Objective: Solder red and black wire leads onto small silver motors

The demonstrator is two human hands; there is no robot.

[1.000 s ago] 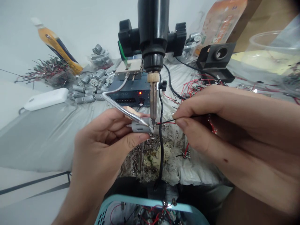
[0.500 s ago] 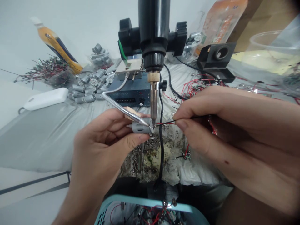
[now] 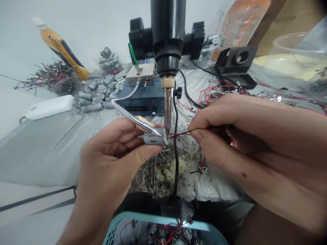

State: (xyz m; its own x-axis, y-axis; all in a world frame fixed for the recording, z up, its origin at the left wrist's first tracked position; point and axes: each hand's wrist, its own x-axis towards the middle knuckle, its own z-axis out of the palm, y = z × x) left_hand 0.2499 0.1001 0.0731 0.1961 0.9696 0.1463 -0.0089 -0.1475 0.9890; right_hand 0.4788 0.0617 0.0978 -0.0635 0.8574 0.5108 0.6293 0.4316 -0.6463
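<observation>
In my left hand [image 3: 114, 160] lies a small grey electric motor [image 3: 152, 137], gripped between thumb and fingers with its terminal end to the right. The tip of a fixed soldering iron [image 3: 167, 109] points down at that end. A bent metal solder feed tube [image 3: 135, 120] reaches the same spot from the left. My right hand [image 3: 224, 136] pinches a pair of thin wires [image 3: 182, 133], one red and one black, their ends close to the motor's terminals. Whether the wire ends touch the terminals is too small to tell.
Behind stands a blue solder feeder box [image 3: 143, 102]. Grey motors [image 3: 98, 92] are heaped at the left beside a white device [image 3: 51, 107]. A black cable [image 3: 176, 163] hangs down the middle. A light-blue basket [image 3: 133, 215] with wired parts sits below the table edge.
Almost nothing differs. My right hand and the wires have shifted very slightly to the left; my left hand and the motor keep their place under the iron.
</observation>
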